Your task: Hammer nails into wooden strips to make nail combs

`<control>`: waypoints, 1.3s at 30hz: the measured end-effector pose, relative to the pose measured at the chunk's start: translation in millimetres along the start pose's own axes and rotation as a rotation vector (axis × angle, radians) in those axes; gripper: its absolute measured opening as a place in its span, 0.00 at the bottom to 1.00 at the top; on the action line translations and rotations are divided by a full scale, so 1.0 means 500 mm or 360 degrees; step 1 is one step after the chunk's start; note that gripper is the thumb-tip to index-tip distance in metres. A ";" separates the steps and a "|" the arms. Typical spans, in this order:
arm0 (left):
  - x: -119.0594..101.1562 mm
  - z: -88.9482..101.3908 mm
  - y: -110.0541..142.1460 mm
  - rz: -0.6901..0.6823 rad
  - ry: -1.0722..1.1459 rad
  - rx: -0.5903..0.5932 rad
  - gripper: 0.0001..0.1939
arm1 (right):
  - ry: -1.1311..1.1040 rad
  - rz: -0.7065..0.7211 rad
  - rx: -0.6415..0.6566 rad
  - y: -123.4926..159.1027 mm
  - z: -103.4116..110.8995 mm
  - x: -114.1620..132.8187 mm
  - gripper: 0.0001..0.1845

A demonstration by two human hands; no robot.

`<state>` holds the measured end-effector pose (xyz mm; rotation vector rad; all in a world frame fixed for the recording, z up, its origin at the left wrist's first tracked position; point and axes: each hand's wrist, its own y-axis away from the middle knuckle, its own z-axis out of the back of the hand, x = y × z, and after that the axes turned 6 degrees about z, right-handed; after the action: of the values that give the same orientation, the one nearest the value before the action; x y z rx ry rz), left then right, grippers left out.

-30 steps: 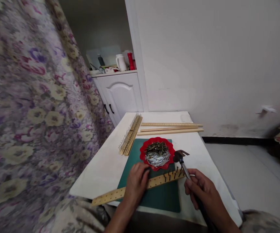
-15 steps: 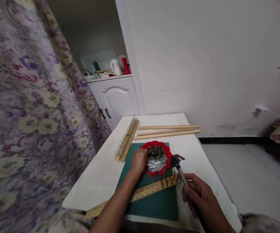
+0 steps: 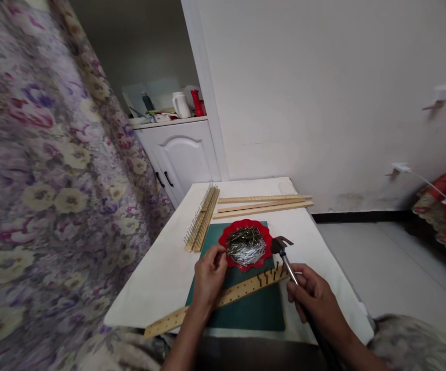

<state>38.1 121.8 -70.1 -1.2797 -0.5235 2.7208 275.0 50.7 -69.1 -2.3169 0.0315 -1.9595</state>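
My right hand (image 3: 315, 296) is wrapped round the dark handle of a claw hammer (image 3: 287, 260), its head raised beside the right rim of a red scalloped dish (image 3: 223, 238). In that dish lie dark nails (image 3: 248, 236) and silvery nails (image 3: 247, 254). At the dish's left edge is my left hand (image 3: 210, 273), fingertips pinched together; whatever is between them is too small to make out. A drilled wooden strip (image 3: 242, 291) slants across a green mat (image 3: 246, 320), with several dark nails standing in its right end. My left wrist passes over this strip.
Two strips studded with upright nails (image 3: 203, 219) lie at the table's left. Several plain or drilled strips (image 3: 263, 207) lie along the far side of the white table (image 3: 149, 278). A floral curtain (image 3: 72, 170) hangs at left, and a wall (image 3: 304, 103) stands behind.
My left hand has drawn back from inside the dish toward me, to its left edge. The right hand still holds the hammer in nearly the same place. The view has shifted slightly.
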 end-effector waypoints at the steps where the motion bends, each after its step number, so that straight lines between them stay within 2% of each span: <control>1: -0.008 0.006 0.021 0.0062 0.0157 0.0060 0.06 | 0.0012 0.0017 -0.0013 0.002 -0.005 -0.002 0.16; 4: -0.034 0.010 0.086 0.0194 0.0489 0.0374 0.06 | 0.0034 0.0044 -0.0090 0.023 -0.026 -0.005 0.16; 7: -0.058 0.000 0.143 0.0143 0.0595 0.0643 0.05 | 0.0039 0.0037 -0.0181 0.065 -0.054 -0.007 0.17; 12: -0.070 -0.016 0.199 -0.0046 0.0592 0.0827 0.03 | -0.0015 0.0058 -0.0340 0.138 -0.096 -0.020 0.18; 14: -0.069 -0.020 0.210 -0.0026 0.0684 0.0846 0.03 | -0.0029 0.0060 -0.0387 0.157 -0.105 -0.029 0.19; 16: -0.068 -0.026 0.221 0.0129 0.0907 0.0870 0.01 | -0.0058 0.0050 -0.0412 0.169 -0.111 -0.035 0.19; 20: -0.076 -0.049 0.250 0.0552 0.1608 0.1045 0.09 | -0.0147 0.0105 -0.0472 0.180 -0.124 -0.035 0.21; 22: -0.079 -0.059 0.265 0.0677 0.1818 0.1035 0.08 | -0.0154 0.0130 -0.0461 0.182 -0.133 -0.032 0.21; 24: -0.075 -0.061 0.274 0.0734 0.1885 0.0975 0.07 | -0.0143 0.0128 -0.0439 0.185 -0.141 -0.031 0.20; 27: -0.052 -0.045 0.257 0.0716 0.1710 0.0887 0.08 | -0.0124 0.0114 -0.0445 0.189 -0.144 -0.034 0.18; 29: -0.030 -0.025 0.224 0.0635 0.1417 0.0696 0.08 | -0.0095 0.0097 -0.0459 0.194 -0.139 -0.038 0.17; 30: -0.019 -0.016 0.202 0.0537 0.1230 0.0567 0.07 | -0.0071 0.0082 -0.0458 0.197 -0.134 -0.040 0.17; 32: -0.003 -0.004 0.158 0.0296 0.0924 0.0445 0.07 | -0.0024 0.0054 -0.0444 0.202 -0.125 -0.043 0.17; 35: 0.008 -0.010 0.106 0.0052 0.0652 0.0407 0.09 | 0.0056 0.0016 -0.0432 0.208 -0.111 -0.043 0.17; 39: 0.017 -0.044 0.076 -0.0106 0.0473 0.0429 0.10 | 0.0125 -0.0015 -0.0448 0.208 -0.100 -0.040 0.19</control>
<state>52.1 93.8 -102.3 -1.5189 -0.1600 2.3837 227.9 -54.5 -90.6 -2.4025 0.3239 -2.1746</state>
